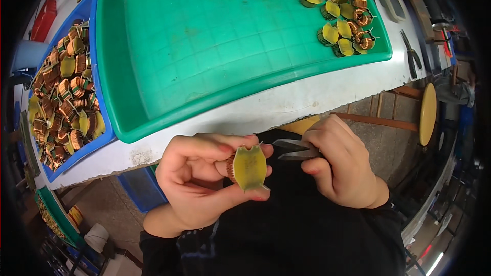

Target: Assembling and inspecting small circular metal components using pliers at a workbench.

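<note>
Above my lap, my left hand (197,179) grips a copper-wound coil (249,167) between thumb and fingers. Its yellow, notched end plate faces up, and a strip of copper winding shows along its left side. To the right, my right hand (340,163) is closed around a metal hand tool (296,149) with two pointed jaws spread apart. The jaw tips point left, a short way from the coil; its handles are hidden in the palm, so I cannot tell if it is pliers or snips.
Across the white table (286,97) lies a large green tray (245,74), with several similar coils (342,30) at its right end. A blue bin (105,97) heaped with coils stands at the left. Black-handled pliers (410,53) lie right of the tray, near a round stool (428,115).
</note>
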A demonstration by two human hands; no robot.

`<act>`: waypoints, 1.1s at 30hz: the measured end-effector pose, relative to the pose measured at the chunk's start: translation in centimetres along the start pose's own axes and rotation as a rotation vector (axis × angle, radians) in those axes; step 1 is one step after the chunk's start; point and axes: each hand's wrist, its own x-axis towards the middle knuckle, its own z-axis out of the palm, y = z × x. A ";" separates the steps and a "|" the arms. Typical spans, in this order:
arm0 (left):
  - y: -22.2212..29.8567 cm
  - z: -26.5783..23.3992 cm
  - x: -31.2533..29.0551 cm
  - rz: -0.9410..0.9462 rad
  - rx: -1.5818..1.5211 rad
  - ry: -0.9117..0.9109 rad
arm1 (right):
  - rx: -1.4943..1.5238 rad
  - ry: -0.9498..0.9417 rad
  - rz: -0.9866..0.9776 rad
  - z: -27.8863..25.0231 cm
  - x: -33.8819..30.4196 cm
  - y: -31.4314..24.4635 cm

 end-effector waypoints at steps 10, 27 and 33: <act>0.1 -0.2 -0.6 -0.061 0.040 0.020 | -0.049 -0.031 -0.054 0.7 0.9 0.7; 0.2 0.0 -0.3 -0.179 -0.112 0.053 | -0.055 -0.015 -0.123 0.9 1.1 1.2; 0.2 0.0 -0.2 -0.256 -0.194 0.064 | -0.042 -0.029 -0.103 1.0 1.1 1.2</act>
